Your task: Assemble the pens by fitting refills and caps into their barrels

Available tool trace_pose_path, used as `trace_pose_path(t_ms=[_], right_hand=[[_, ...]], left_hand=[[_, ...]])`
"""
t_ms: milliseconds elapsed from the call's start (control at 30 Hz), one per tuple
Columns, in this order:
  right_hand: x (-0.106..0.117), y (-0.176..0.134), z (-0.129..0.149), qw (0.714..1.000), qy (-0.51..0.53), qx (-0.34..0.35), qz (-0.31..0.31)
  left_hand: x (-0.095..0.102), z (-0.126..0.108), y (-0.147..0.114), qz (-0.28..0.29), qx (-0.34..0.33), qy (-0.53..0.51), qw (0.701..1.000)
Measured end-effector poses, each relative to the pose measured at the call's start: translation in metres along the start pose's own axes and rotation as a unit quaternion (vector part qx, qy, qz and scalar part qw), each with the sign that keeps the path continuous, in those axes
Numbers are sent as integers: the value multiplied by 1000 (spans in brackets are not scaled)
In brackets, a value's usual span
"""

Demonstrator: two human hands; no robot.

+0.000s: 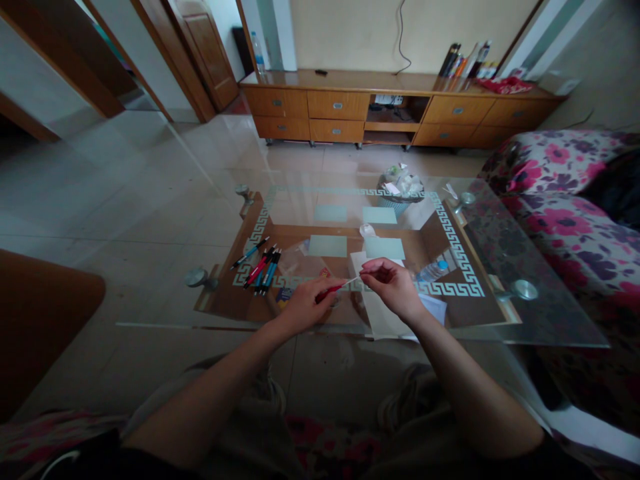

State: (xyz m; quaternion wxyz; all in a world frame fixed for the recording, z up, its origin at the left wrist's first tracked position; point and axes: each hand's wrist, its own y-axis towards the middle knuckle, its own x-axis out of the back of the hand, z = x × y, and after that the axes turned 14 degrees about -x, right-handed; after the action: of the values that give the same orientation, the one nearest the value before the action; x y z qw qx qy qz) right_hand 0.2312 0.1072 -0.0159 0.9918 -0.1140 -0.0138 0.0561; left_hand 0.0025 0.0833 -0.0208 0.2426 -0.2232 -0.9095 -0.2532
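Over the near half of the glass table point(555, 327), my left hand point(306, 303) is closed around a red pen barrel point(329, 292). A thin whitish refill point(351, 281) sticks out of the barrel toward the right. At its far end my right hand point(393, 283) pinches with thumb and forefinger. Whether those fingertips grip the refill's tip or some tiny part there is too small to tell. Left of my hands, several click pens point(269, 270) in blue, red and black lie in a loose pile, one blue pen point(250, 253) slightly apart.
White paper point(383, 313) and a plastic water bottle point(431, 271) appear under or beyond my right hand. A filled waste basket point(400, 193) stands past the table. Farther back is a long wooden cabinet point(335, 105); a flowered sofa point(575, 173) is at the right.
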Motion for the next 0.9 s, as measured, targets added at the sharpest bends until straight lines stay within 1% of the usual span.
trace_pose_path(t_ms=[233, 433, 600, 900], right_hand=[[1, -1, -5, 997, -52, -9, 49], [1, -2, -4, 996, -69, -5, 52], [1, -4, -2, 996, -65, -16, 58], [2, -7, 2, 994, -57, -39, 86]], left_hand=[[-1, 2, -1, 11, -28, 8, 1000], [-2, 1, -1, 12, -33, 3, 999], [-2, 2, -1, 16, -37, 0, 999], [-2, 5, -4, 26, -38, 15, 999]])
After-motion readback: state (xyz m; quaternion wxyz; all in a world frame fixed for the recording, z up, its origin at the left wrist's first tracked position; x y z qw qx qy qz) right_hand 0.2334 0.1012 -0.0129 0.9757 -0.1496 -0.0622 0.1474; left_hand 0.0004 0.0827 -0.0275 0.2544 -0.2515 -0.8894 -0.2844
